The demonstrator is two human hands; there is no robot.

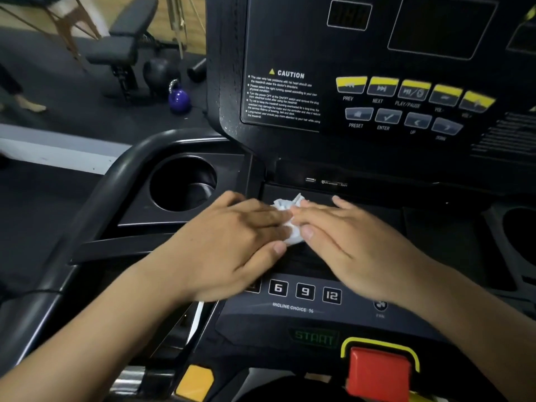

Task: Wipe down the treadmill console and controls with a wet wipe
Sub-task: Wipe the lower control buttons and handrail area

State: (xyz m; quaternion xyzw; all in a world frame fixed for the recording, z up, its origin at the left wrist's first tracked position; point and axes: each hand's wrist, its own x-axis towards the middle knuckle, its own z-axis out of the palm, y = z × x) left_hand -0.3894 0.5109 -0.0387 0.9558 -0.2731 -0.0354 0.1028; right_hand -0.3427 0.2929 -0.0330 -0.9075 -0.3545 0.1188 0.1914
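Observation:
A crumpled white wet wipe lies on the flat black shelf of the treadmill console, just below the upright display panel. My left hand and my right hand both rest palm down on the shelf, and their fingertips meet on the wipe and pinch it from either side. Most of the wipe is hidden under the fingers. Below the hands runs a row of incline buttons marked 6, 9 and 12. Yellow and grey media buttons sit on the upright panel above.
A round cup holder opens left of the hands, another at the right edge. A green START button and a red safety key sit near me. The curved handrail runs left. A weight bench and kettlebells stand on the floor beyond.

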